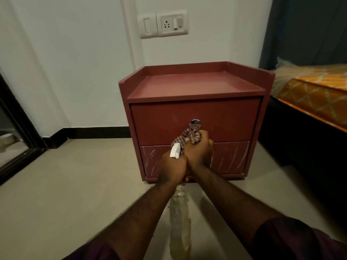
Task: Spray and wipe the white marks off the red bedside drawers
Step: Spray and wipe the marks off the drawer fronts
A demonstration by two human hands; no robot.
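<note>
The red bedside drawers (195, 117) stand on the floor against the white wall. White marks (232, 156) streak the lower drawer front; the upper drawer looks nearly clean and carries a round metal knob (195, 123). My left hand (172, 167) grips the neck of a clear spray bottle (179, 222) with a white nozzle (175, 150) aimed toward the drawers. My right hand (200, 149) holds a crumpled checked cloth (189, 136) just below the knob and presses against my left hand. Both hands hide the middle of the lower drawer.
A bed with an orange patterned mattress (315, 94) stands close on the right. A dark-framed mirror or door (16, 132) leans at the left. A switch and socket plate (163, 24) is on the wall above. Beige floor tiles (75, 184) spread around the drawers.
</note>
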